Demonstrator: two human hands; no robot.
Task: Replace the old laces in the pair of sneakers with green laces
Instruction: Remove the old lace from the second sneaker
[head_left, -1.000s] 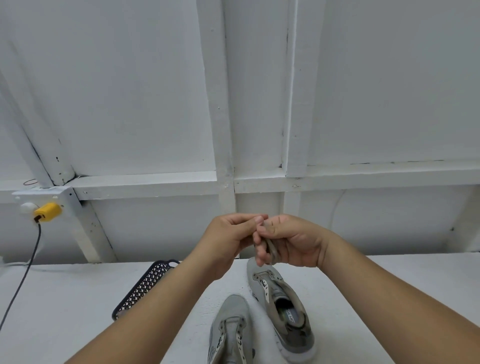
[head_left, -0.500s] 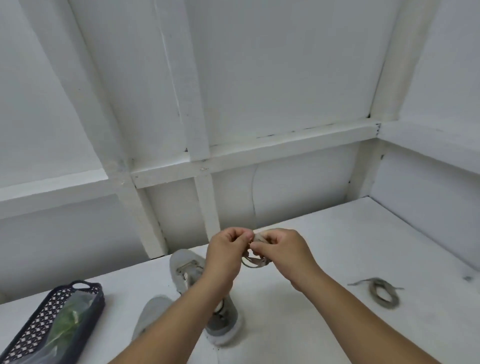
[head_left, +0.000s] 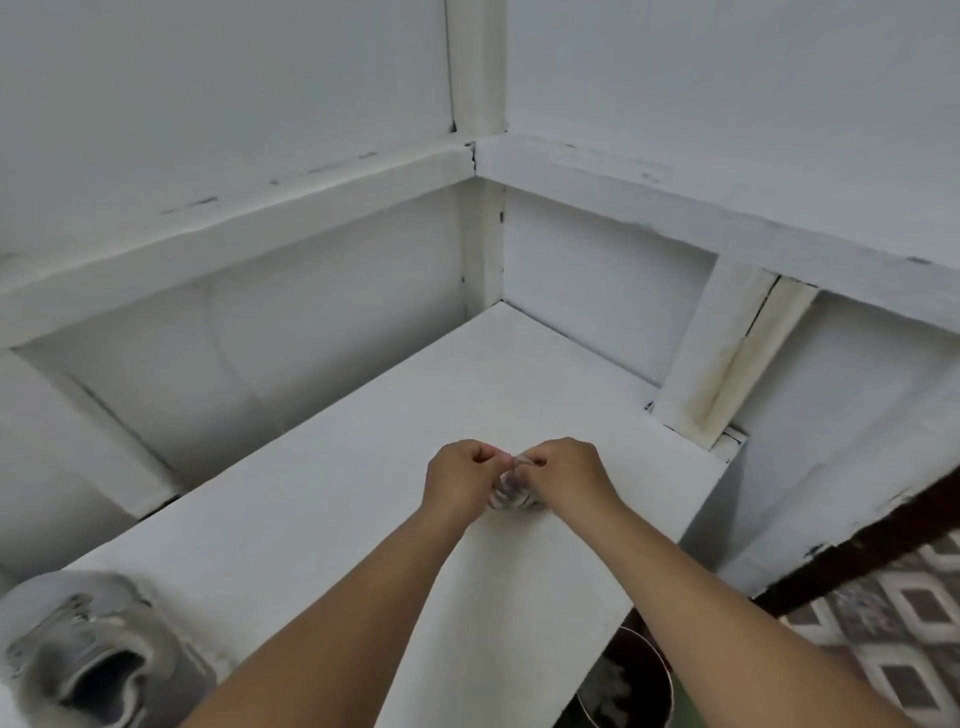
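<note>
**Old lace bundled up, relacing not yet begun**

Both hands meet over the white table (head_left: 363, 467), out towards its far right corner. The left hand (head_left: 460, 480) and the right hand (head_left: 563, 475) each have their fingers curled, pinching a small coil of grey old lace (head_left: 511, 493) held between them, just below the knuckles. The coil is blurred, so whether it touches the table cannot be told. One grey sneaker (head_left: 93, 660) sits well to the left of the left hand and nearer the person, its opening facing up; it is too blurred to say whether its eyelets are bare. No green lace is visible here. Judging by this, removal is at least partly done, and threading the green laces remains.
</note>
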